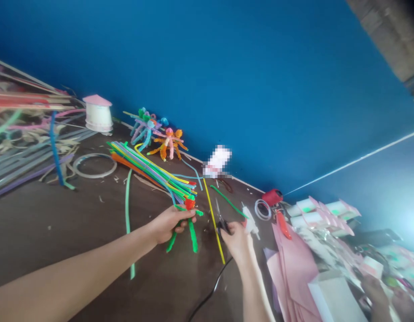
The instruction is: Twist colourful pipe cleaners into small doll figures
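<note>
Pinched in my left hand [169, 223] is a green fuzzy pipe-cleaner figure [192, 235] with a red piece near its top and legs hanging down. My right hand [236, 241] grips dark-handled scissors [222, 222], their blades pointing up and away from me. Between my two hands a yellow pipe cleaner [211, 214] lies on the dark table [92, 237]. Just beyond my left hand rests a bundle of coloured pipe cleaners [153, 167]. A green pipe cleaner [228, 201] and a white glue gun [250, 220] lie beyond the scissors.
Finished pipe-cleaner figures [169, 141] stand along the blue wall [207, 76]. A white cup with a pink lid [98, 114] is behind a clear ring [94, 166]. Pink sheets [290, 273] lie right, near another person's hand [376, 288]. A black cable [211, 290] crosses the front.
</note>
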A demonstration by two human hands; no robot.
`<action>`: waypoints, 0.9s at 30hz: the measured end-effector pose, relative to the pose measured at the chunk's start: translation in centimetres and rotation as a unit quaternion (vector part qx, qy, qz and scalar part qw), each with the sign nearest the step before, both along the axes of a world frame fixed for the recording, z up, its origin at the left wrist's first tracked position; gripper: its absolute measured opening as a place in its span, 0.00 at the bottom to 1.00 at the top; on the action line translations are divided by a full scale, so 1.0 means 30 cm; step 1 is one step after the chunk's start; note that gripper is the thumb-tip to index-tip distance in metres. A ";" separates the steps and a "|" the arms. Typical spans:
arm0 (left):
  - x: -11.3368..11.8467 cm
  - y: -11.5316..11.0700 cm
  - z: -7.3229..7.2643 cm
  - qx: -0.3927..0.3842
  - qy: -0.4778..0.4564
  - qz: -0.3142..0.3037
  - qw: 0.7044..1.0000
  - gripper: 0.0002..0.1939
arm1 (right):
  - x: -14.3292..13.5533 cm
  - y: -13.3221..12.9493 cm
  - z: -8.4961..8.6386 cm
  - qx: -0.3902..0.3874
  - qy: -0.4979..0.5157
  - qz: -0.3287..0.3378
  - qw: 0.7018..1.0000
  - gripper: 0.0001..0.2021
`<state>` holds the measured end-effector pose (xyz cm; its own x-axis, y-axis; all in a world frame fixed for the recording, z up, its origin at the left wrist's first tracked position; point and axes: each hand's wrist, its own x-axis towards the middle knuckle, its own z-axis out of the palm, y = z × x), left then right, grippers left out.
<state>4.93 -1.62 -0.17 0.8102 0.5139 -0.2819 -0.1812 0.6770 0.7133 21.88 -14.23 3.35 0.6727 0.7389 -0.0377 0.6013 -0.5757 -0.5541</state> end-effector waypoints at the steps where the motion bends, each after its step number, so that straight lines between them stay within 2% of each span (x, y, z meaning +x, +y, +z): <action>1: 0.000 -0.002 0.000 0.013 0.002 -0.005 1.000 0.11 | 0.021 0.005 0.007 -0.033 -0.066 0.001 0.997 0.10; 4: 0.001 -0.009 0.001 0.043 0.016 -0.007 0.999 0.12 | 0.052 0.024 0.026 -0.090 -0.189 0.033 0.977 0.15; 7: 0.001 -0.013 0.005 0.057 0.034 -0.001 0.998 0.12 | 0.046 0.049 0.043 -0.135 -0.186 0.095 0.969 0.11; 9: 0.002 -0.014 0.011 0.063 0.043 0.002 0.997 0.13 | 0.019 0.066 0.049 -0.094 -0.128 0.120 0.980 0.08; 11: 0.002 -0.015 0.017 0.066 0.047 0.003 0.997 0.13 | -0.026 0.081 0.047 0.015 -0.028 0.136 0.990 0.09; 13: 0.003 -0.015 0.020 0.068 0.044 0.004 0.997 0.14 | -0.079 0.092 0.039 0.083 0.107 0.178 0.975 0.11; 14: 0.003 -0.015 0.020 0.069 0.040 0.004 0.997 0.14 | -0.103 0.096 0.035 0.101 0.123 0.188 0.969 0.11; 18: 0.004 -0.015 0.017 0.078 0.036 0.000 0.996 0.14 | -0.160 0.100 0.028 0.132 0.064 0.186 0.972 0.07; 23: 0.005 -0.017 0.022 0.079 0.043 -0.003 0.996 0.14 | -0.163 0.098 0.046 0.101 0.038 0.221 0.969 0.06; 27: 0.006 -0.013 0.028 0.070 0.057 -0.002 0.996 0.15 | -0.161 0.110 0.061 0.089 -0.045 0.270 0.958 0.05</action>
<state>5.10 -2.01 0.66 0.7787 0.5522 -0.2978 -0.0917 0.5698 0.8167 17.06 -10.93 5.18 0.1846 0.9694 0.1621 0.8346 -0.0675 -0.5467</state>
